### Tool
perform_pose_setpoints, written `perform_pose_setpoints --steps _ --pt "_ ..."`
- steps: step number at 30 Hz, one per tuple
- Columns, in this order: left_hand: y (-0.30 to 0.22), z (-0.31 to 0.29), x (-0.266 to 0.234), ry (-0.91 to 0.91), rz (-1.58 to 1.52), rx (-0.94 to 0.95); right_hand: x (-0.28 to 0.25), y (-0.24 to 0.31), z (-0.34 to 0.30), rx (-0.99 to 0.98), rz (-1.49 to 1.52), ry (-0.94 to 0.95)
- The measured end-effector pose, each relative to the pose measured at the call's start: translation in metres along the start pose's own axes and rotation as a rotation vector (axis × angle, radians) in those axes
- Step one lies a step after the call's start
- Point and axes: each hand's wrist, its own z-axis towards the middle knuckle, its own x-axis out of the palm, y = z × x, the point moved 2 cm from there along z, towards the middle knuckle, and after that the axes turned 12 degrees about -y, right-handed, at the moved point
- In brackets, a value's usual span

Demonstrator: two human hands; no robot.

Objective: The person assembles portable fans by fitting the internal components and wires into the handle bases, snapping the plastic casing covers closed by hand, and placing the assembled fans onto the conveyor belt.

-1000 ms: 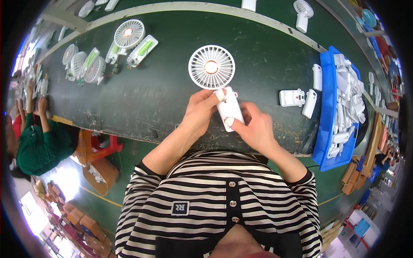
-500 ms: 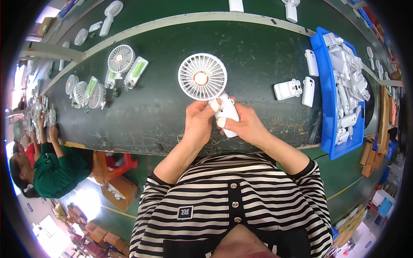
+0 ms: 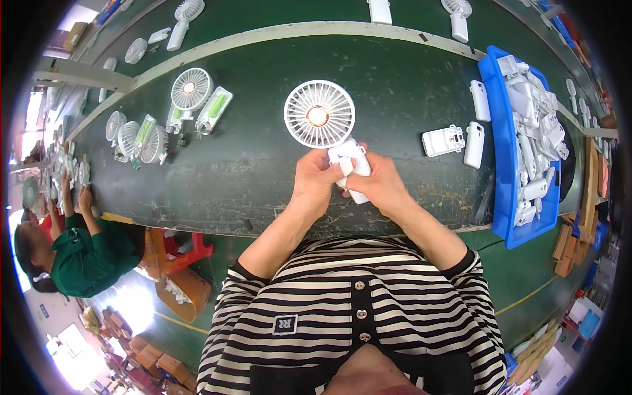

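1. At the far left, a co-worker in a green top (image 3: 92,262) is by the counter (image 3: 243,191), well apart from you.
2. Left on the counter lie opened fans (image 3: 191,89) with bare green strips (image 3: 214,106); a careless sweep of your left arm could snag them.
3. Mid-counter, before your chest, you hold the white fan (image 3: 319,115), its round head pointing away and its handle (image 3: 349,151) toward you.
4. Your left hand (image 3: 313,176) has its fingers curled closed around the upper handle, thumb on top.
5. Your right hand (image 3: 384,184) has its fingers closed on the lower handle; its underside is hidden. Uneven thumb pressure could twist the handle or let it slip.
6. Further right lie a hollow shell (image 3: 442,141) and two covers (image 3: 473,145), apart from your hands.
7. Rightmost, white parts (image 3: 536,145) heap in the blue bin (image 3: 503,204); a bump could spill them.
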Motion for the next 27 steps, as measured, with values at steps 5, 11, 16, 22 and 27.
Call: perform_pose_setpoints --steps 5,11,16,22,27 --pt "0.002 0.007 0.002 -0.02 -0.025 0.038 0.001 -0.001 0.007 -0.002 0.003 -0.005" --pt "0.003 0.018 0.003 -0.067 -0.014 0.049 0.0 0.004 0.017 0.029 -0.002 -0.013" --pt "-0.013 0.039 0.002 -0.04 0.013 0.075 0.002 0.02 0.036 0.016 0.036 0.031" --pt "-0.009 0.072 -0.02 -0.21 0.416 0.561 0.002 0.067 0.118 -0.321 -0.107 -0.109" --pt "-0.01 0.072 -0.011 -0.106 0.655 0.756 -0.009 0.109 0.223 -0.833 -0.911 -0.678"
